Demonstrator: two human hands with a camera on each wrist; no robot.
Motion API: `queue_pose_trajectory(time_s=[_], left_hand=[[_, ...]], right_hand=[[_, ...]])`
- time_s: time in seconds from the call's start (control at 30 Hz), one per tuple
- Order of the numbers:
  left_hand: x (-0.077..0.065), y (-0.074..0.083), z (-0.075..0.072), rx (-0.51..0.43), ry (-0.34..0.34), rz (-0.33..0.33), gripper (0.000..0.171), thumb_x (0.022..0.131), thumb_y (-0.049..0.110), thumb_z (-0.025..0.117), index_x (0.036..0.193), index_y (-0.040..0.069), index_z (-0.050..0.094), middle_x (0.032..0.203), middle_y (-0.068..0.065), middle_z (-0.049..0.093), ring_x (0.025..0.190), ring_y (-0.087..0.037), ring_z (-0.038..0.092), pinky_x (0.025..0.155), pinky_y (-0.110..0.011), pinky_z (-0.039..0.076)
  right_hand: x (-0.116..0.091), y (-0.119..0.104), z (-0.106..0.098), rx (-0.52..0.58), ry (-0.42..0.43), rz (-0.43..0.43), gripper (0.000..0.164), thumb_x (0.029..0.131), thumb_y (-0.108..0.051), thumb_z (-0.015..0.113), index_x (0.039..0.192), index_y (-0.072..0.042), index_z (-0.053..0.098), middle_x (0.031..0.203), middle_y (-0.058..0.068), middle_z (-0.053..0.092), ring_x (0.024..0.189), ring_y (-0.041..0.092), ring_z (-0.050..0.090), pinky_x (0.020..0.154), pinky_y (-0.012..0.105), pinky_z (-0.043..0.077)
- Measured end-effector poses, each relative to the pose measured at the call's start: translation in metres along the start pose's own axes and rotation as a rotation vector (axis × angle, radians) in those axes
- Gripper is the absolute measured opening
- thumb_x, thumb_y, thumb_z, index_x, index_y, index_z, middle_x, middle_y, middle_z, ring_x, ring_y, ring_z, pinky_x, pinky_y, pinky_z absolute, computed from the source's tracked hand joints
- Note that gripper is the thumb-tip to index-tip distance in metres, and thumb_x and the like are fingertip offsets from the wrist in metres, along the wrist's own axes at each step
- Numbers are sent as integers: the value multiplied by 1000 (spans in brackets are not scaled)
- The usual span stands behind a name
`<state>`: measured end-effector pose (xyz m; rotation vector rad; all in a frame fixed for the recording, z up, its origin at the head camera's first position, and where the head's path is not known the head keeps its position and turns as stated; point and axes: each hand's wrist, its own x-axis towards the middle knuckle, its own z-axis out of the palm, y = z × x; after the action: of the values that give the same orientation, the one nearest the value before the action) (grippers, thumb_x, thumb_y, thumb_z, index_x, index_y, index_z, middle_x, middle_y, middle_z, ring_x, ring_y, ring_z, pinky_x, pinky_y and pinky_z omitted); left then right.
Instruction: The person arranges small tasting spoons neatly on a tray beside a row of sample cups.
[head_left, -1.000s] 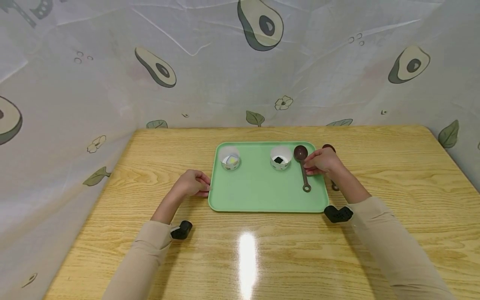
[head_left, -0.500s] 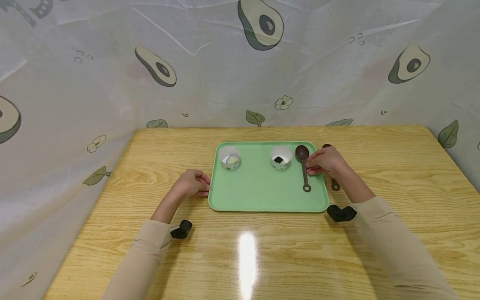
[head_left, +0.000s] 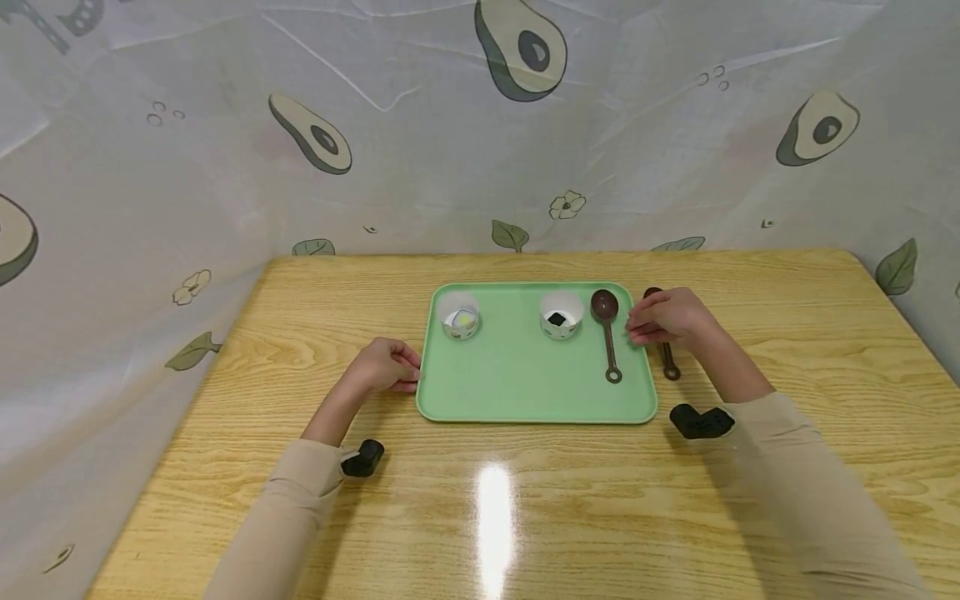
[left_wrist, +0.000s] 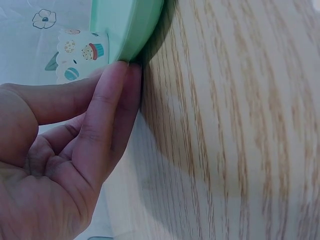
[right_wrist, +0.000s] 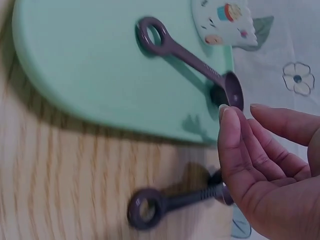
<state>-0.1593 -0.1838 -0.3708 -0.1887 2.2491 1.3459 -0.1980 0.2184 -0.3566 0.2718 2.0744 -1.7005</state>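
A brown measuring spoon [head_left: 604,307] lies on the right side of the light green tray [head_left: 510,375], bowl toward the back. My right hand [head_left: 670,317] is over the tray's right edge, apart from that spoon; in the right wrist view its thumb and fingers are parted, with nothing between them. A second brown spoon [head_left: 670,362] lies on the table under this hand, partly hidden by it. At the tray's left edge my left hand [head_left: 386,364] pinches the rim between thumb and fingers; the left wrist view shows the tips meeting at the rim [left_wrist: 131,42].
Two white paper cups stand on the tray: the left cup [head_left: 459,317] holds something pale and yellow, the right cup [head_left: 561,317] something black. The tray rests on a wood-grain table [head_left: 300,317]. A curtain printed with avocados [head_left: 420,167] hangs behind.
My right hand has let go of the spoon's handle and moved right, off the tray's edge. The spoon shifted slightly right, then stayed. My left hand has not moved.
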Motion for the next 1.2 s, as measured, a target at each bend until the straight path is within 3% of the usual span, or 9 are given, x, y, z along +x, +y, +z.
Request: queue_pose_trajectory(time_s=[0.57, 1.0, 1.2], left_hand=[[0, 0, 0, -6, -1, 2, 17, 83, -10, 58, 99, -13, 53, 78, -12, 50, 64, -16, 58, 65, -30, 56], [0, -1, 1, 6, 8, 2, 17, 83, -9, 59, 99, -12, 53, 77, -12, 51, 64, -16, 59, 64, -29, 56], [13, -14, -3, -9, -24, 46, 15, 81, -7, 64, 93, -9, 55, 77, -14, 52, 65, -20, 61, 61, -30, 56]], right_hand=[[-12, 5, -35, -61, 31, -5, 33, 95, -4, 45, 121, 16, 39, 76, 1, 65, 72, 16, 65, 74, 32, 55], [-11, 13, -42, -71, 51, 2, 34, 91, -3, 53, 118, 15, 41, 74, 1, 64, 69, 14, 65, 71, 31, 56], [-10, 17, -48, -72, 60, 9, 32, 92, -5, 52, 116, 13, 43, 74, 1, 66, 70, 14, 65, 69, 29, 56]])
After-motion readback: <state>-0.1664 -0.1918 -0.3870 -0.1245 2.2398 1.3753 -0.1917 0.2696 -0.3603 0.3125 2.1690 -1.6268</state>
